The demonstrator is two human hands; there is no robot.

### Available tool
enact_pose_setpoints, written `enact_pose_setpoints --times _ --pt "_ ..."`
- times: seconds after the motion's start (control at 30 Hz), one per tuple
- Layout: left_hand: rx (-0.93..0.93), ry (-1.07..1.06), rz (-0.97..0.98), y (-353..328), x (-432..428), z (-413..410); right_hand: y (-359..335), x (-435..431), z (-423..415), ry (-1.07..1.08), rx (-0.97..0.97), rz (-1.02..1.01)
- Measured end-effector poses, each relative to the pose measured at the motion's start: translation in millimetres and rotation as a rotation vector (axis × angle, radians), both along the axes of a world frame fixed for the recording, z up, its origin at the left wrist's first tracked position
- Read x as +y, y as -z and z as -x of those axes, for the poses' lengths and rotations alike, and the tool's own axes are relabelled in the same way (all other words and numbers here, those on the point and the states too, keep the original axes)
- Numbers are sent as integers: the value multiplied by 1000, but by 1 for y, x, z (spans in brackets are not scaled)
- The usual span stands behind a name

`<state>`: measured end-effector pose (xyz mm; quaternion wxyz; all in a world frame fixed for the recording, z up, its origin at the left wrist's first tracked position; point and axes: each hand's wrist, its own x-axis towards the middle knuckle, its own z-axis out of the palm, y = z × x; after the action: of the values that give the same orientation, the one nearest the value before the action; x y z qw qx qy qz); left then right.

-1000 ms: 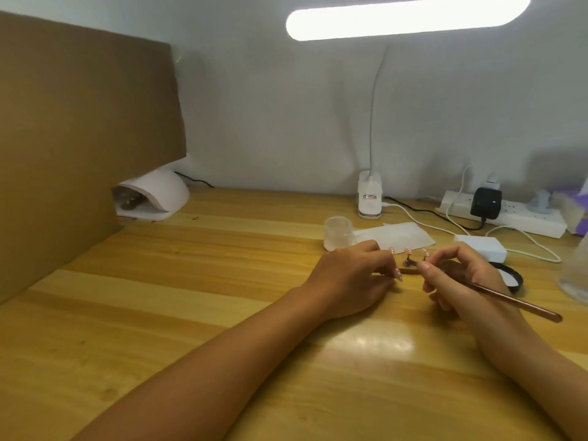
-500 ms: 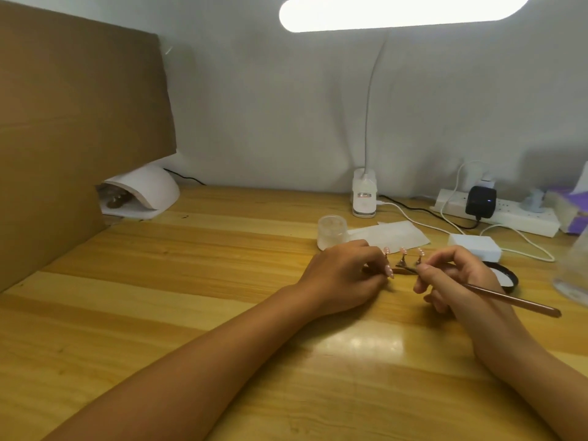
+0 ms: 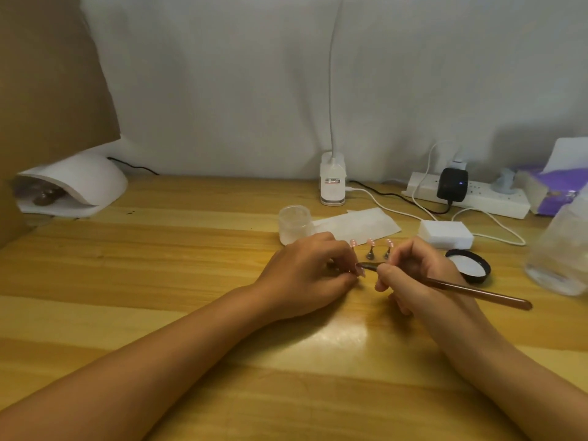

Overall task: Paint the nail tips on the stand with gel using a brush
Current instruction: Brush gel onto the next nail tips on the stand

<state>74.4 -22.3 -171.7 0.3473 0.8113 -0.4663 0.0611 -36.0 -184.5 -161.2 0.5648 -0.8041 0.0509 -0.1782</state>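
Note:
Small pink nail tips (image 3: 370,242) stand on little metal holders of the stand (image 3: 370,254) in the middle of the wooden table (image 3: 159,265). My left hand (image 3: 305,272) rests on the table with fingers curled, pinching a nail tip at the stand's left end. A brown-handled brush (image 3: 471,291) is gripped like a pen in my right hand (image 3: 416,275); its tip reaches the nail tip at my left fingertips. A frosted gel jar (image 3: 294,223) stands just behind my left hand, its black lid (image 3: 469,265) to the right.
A white nail lamp (image 3: 76,186) sits at the back left beside a cardboard panel (image 3: 47,74). Desk lamp base (image 3: 332,183), power strip (image 3: 467,194) with cables, white block (image 3: 445,233), paper sheet (image 3: 359,224), purple tissue pack (image 3: 553,189) and a clear bottle (image 3: 563,249) line the back and right.
The view has tilted down, so the lamp bar left the frame. Brush tip has shifted slightly left and nearer, from the holders toward my left fingertips. Both hands stay in place.

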Motion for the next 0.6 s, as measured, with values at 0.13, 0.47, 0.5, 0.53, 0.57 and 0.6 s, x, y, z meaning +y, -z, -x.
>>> enact_pose_setpoints --times 0.13,0.47,0.5,0.53,0.57,0.6 --pt "7 -9 -10 0 0 0 -1 1 0 -13 21 52" --pt "41 8 17 -2 1 1 -4 3 3 14 39 63" --pt "50 11 24 -2 1 1 -4 3 4 15 33 58" --pt "56 15 31 -3 1 1 -4 3 4 15 27 52" --pt "60 19 36 -3 1 0 -3 3 4 12 19 41" --pt "62 23 41 -3 1 0 -3 3 4 7 9 24"
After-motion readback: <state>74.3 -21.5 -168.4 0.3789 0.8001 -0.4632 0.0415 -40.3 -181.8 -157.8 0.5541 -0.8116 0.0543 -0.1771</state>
